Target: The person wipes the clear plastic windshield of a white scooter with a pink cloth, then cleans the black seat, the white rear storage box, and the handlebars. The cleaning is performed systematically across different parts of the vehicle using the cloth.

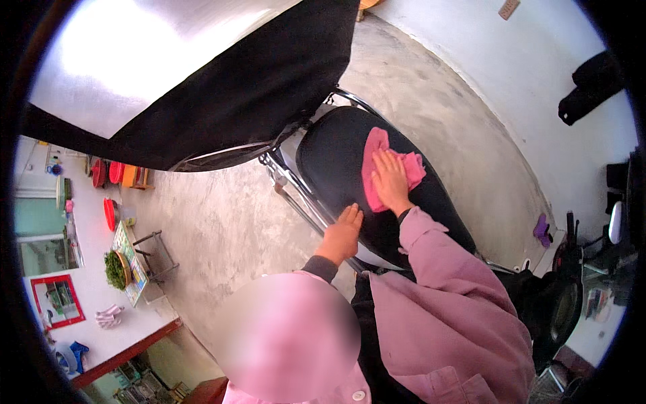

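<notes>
A long black padded seat (pixel 333 151), with metal tubes along its side, lies before me; it looks like the seat of a motorcycle or scooter. My right hand (pixel 391 179) lies flat on a pink cloth (pixel 376 194), pressing it on the seat's top with fingers spread a little. The cloth is bunched at its right end. Near the seat's left edge rests my left hand (pixel 345 235), palm down, fingers extended and holding nothing. A black fabric cover with a pale panel (pixel 242 111) hangs beyond the seat's far end.
A chrome rail (pixel 303 192) runs along the seat's left side. To the left stand a small folding table (pixel 132 260) with a potted plant (pixel 117 270) and red basins (pixel 110 214) by the wall. Black vehicle parts (pixel 545 298) are at right, and a purple item (pixel 543 230) lies on the floor.
</notes>
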`<state>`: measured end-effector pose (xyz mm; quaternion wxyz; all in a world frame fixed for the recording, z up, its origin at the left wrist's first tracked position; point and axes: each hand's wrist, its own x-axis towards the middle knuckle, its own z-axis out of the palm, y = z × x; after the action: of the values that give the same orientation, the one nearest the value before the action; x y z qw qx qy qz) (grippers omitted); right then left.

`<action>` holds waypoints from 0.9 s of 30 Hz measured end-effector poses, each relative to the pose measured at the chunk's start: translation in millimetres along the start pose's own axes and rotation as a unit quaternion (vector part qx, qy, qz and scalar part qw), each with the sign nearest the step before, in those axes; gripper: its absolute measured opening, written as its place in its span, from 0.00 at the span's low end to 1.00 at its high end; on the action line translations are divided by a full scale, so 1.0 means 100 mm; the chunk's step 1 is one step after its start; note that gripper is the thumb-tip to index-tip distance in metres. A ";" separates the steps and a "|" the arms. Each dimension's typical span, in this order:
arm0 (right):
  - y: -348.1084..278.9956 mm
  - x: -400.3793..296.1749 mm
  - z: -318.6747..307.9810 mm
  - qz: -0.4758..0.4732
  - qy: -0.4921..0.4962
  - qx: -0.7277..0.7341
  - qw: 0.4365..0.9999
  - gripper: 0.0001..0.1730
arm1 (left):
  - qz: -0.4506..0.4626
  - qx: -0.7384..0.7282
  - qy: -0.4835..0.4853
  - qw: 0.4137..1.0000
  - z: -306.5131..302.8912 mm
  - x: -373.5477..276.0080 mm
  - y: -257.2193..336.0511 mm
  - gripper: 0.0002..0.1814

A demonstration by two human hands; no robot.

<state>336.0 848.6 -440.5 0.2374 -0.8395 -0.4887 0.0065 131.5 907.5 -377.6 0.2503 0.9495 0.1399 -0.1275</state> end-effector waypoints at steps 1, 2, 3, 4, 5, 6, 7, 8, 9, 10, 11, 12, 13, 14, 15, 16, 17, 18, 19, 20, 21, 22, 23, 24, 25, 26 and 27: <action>0.09 0.12 0.04 0.015 0.001 -0.003 1.000 0.29 | 0.000 -0.001 0.003 1.000 -0.01 0.00 0.01 0.36; 0.16 0.24 0.08 0.028 0.001 -0.007 1.000 0.29 | -0.005 0.000 0.001 1.000 -0.01 0.00 0.02 0.36; 0.21 0.36 0.13 0.041 0.001 -0.011 0.999 0.29 | -0.009 0.001 -0.002 1.000 -0.02 0.00 0.03 0.36; 0.24 0.48 0.20 0.057 -0.004 -0.018 0.998 0.29 | -0.014 0.001 -0.005 1.000 -0.03 0.01 0.05 0.36; 0.25 0.61 0.26 0.071 -0.007 -0.024 0.997 0.29 | -0.021 0.009 -0.015 1.000 -0.06 0.01 0.07 0.35; 0.25 0.71 0.33 0.086 -0.011 -0.030 0.996 0.29 | -0.029 0.009 -0.021 0.999 -0.10 0.01 0.10 0.35; 0.24 0.81 0.38 0.078 0.001 -0.034 0.996 0.29 | -0.035 0.009 -0.025 0.999 -0.13 0.01 0.12 0.35; 0.22 0.90 0.43 0.073 0.000 -0.036 0.997 0.29 | -0.042 0.010 -0.030 0.999 -0.14 0.02 0.13 0.35; 0.20 0.98 0.47 0.068 -0.001 -0.039 0.997 0.29 | -0.035 0.026 -0.016 0.999 -0.03 0.04 0.10 0.35; 0.17 1.06 0.51 0.063 -0.001 -0.040 0.997 0.29 | -0.036 0.021 -0.012 0.999 -0.03 0.03 0.11 0.35; 0.13 1.14 0.55 0.052 0.005 -0.030 0.998 0.30 | -0.036 0.017 -0.009 0.999 -0.02 0.03 0.11 0.35; 0.09 1.21 0.60 0.041 0.012 -0.021 0.999 0.30 | -0.036 0.014 -0.005 0.999 -0.02 0.03 0.11 0.35; 0.02 1.27 0.62 0.031 0.017 -0.011 0.999 0.30 | -0.041 0.014 -0.014 0.999 -0.03 0.03 0.13 0.36; -0.05 1.33 0.64 0.017 0.015 -0.014 1.000 0.30 | -0.046 0.013 -0.021 0.999 -0.05 0.04 0.14 0.37; -0.14 1.38 0.67 0.003 0.013 -0.017 1.000 0.30 | -0.051 0.012 -0.028 0.998 -0.07 0.05 0.15 0.38; -0.27 1.42 0.70 -0.012 0.010 -0.019 1.000 0.31 | -0.058 0.010 -0.036 0.998 -0.07 0.06 0.16 0.39; -0.40 1.43 0.70 -0.034 0.012 -0.017 0.999 0.30 | -0.061 0.008 -0.036 0.997 -0.07 0.05 0.16 0.40; -0.53 1.41 0.70 -0.056 0.002 -0.017 0.998 0.29 | -0.059 0.010 -0.025 0.998 -0.04 0.05 0.16 0.40; -0.68 1.39 0.66 -0.079 -0.007 -0.017 0.997 0.29 | -0.059 0.011 -0.014 0.998 0.01 0.05 0.14 0.40; -0.78 1.36 0.67 -0.100 -0.015 -0.018 0.995 0.29 | -0.056 0.014 -0.003 0.998 0.02 0.05 0.14 0.40; -0.86 1.32 0.66 -0.134 0.014 -0.006 0.991 0.28 | -0.058 0.015 0.003 0.998 0.03 0.04 0.15 0.40; -0.91 1.28 0.64 -0.141 0.000 -0.004 0.990 0.28 | -0.057 0.022 0.001 0.998 0.03 0.03 0.15 0.38; -0.96 1.22 0.61 -0.148 -0.014 -0.001 0.989 0.28 | -0.056 0.028 -0.001 0.998 0.02 0.03 0.14 0.36; -1.00 1.15 0.57 -0.155 -0.028 0.001 0.988 0.29 | -0.055 0.036 -0.004 0.998 0.02 0.03 0.15 0.35; -1.03 1.09 0.54 -0.170 -0.028 0.005 0.985 0.29 | -0.058 0.039 -0.012 0.997 0.00 0.03 0.16 0.34; -1.06 1.02 0.52 -0.179 -0.033 0.015 0.983 0.30 | -0.060 0.042 -0.021 0.997 -0.02 0.02 0.17 0.34; -1.09 0.93 0.48 -0.188 -0.038 0.024 0.981 0.30 | -0.063 0.046 -0.030 0.997 -0.04 0.01 0.19 0.33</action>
<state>283.7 989.2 -418.7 0.2355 -0.7257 -0.6464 0.0056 139.2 893.5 -365.8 0.2021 0.9451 0.1857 -0.1775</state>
